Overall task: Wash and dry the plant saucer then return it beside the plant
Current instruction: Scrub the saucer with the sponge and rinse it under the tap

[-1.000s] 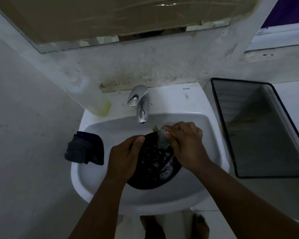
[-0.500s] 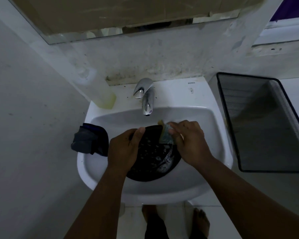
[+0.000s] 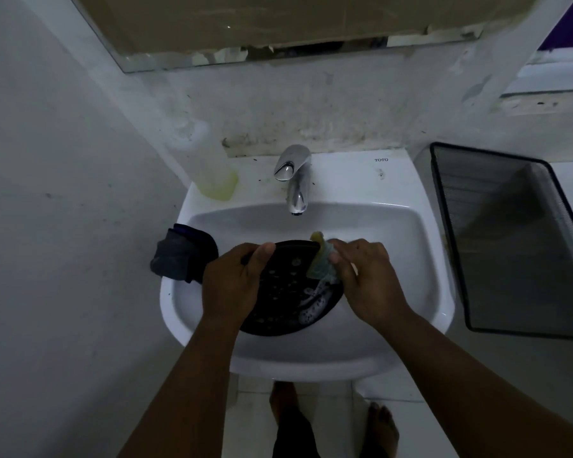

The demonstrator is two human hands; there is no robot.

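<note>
Sponge has slid from the saucer's middle up to its rim at 1 o'clock.
The round black plastic plant saucer (image 3: 288,292), dotted with suds, sits tilted in the white ceramic basin (image 3: 394,246) below the chrome tap (image 3: 295,180). Likely light and stiff but soapy-slick, so best pinched at the rim: the left hand (image 3: 232,285), its grip closed over the 9 o'clock edge, does so. The right hand (image 3: 364,276) pinches a yellow-green sponge (image 3: 321,259). A dark cloth (image 3: 179,256) drapes the basin's left edge.

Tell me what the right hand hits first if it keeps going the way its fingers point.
The right hand points left across the saucer; it would likely meet the left hand first, though depth is unclear.
</note>
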